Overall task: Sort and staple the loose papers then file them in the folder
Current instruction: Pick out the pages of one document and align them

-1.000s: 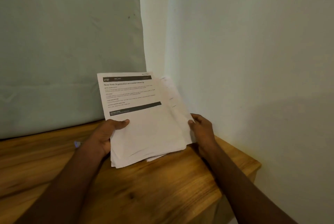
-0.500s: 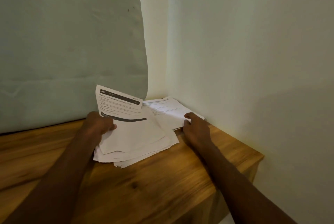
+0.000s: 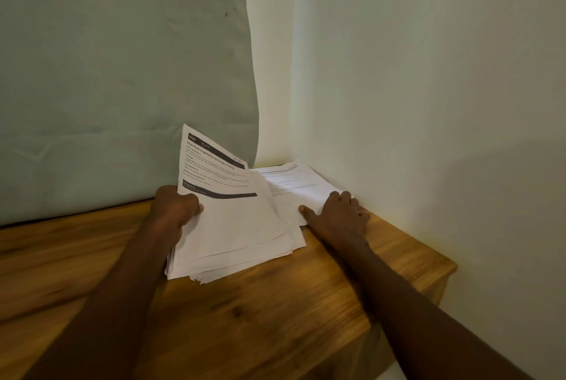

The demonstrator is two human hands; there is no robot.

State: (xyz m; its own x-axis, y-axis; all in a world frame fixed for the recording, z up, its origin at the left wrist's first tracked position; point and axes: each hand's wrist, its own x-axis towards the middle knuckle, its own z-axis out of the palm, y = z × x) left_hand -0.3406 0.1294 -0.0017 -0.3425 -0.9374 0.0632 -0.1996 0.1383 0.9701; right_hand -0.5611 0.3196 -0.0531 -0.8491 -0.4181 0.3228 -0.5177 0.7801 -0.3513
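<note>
I am gripping the fanned stack [image 3: 232, 226] in my left hand [image 3: 176, 208], flat right hand [image 3: 340, 214] pressing the sorted sheet [image 3: 294, 186]; loosening risks spilling pages.

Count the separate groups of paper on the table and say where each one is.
2. The stack is in the left hand, its top tilted up. The sheets lie flat in the wall corner under the right hand. Sheets per group cannot be counted.

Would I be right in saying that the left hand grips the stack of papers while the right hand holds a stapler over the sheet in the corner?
Not quite: no stapler shows in the head view. The right hand rests flat on the sheet in the corner. The left hand does grip the stack of papers.
</note>
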